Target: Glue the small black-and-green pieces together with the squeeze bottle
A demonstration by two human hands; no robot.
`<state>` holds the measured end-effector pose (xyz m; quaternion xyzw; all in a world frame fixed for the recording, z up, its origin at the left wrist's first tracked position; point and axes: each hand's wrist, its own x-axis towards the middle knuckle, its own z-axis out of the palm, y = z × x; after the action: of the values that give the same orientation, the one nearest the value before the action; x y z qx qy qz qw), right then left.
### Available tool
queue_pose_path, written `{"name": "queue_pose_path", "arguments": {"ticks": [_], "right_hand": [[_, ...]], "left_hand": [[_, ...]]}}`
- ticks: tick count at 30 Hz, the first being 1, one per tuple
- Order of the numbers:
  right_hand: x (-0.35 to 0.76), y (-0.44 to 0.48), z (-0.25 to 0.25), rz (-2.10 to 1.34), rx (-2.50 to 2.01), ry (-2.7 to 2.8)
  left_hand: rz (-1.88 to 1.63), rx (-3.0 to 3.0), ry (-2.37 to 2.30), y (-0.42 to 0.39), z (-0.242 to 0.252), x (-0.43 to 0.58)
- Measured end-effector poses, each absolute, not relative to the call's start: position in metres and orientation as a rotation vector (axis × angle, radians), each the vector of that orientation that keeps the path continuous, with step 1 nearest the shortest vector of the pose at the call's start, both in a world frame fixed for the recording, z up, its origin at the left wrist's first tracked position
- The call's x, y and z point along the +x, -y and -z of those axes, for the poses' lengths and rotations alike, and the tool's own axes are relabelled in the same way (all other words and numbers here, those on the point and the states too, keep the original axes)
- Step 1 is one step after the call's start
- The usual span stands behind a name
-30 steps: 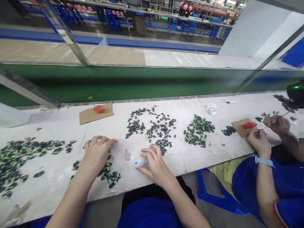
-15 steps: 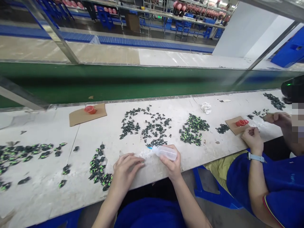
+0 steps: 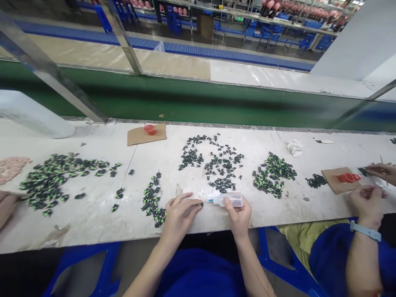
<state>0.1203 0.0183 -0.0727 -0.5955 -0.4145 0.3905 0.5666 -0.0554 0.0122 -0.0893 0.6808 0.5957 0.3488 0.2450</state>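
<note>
My right hand point(image 3: 240, 216) is closed around a clear squeeze bottle point(image 3: 232, 199) with a fine blue tip, held nearly level and pointing left. Between the thumb and forefinger of my left hand point(image 3: 180, 213) is a small black-and-green piece point(image 3: 201, 204), with the bottle's tip right beside it. Whether the tip touches the piece I cannot tell. Beyond my hands lie loose small black parts point(image 3: 223, 165). A pile of black-and-green pieces point(image 3: 274, 175) sits to the right, and another cluster of such pieces point(image 3: 151, 200) is by my left wrist.
Red cups stand on cardboard, one at the back left point(image 3: 150, 130), another at the right point(image 3: 345, 177). A larger heap of black-and-green pieces point(image 3: 46, 177) lies left. Co-workers' hands show at the right point(image 3: 368, 202) and left edge point(image 3: 6, 208). Crumpled white paper point(image 3: 294, 148) lies behind.
The view has swung left. The bottle's tip and my left hand have come close together, and the small piece now shows in my left fingers. The bottle has turned more level.
</note>
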Motion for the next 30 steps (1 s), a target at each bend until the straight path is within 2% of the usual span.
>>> {"name": "queue_pose_path", "arguments": {"ticks": [9, 30], "right_hand": [[0.119, -0.021, 0.073, -1.044, -1.452, 1.038], [0.12, -0.022, 0.075, -1.065, -1.494, 1.092]], "left_hand": [[-1.014, 1.758, -1.696, -0.012, 0.09, -0.052], [-1.09, 1.857, -1.7, -0.013, 0.099, -0.052]]}}
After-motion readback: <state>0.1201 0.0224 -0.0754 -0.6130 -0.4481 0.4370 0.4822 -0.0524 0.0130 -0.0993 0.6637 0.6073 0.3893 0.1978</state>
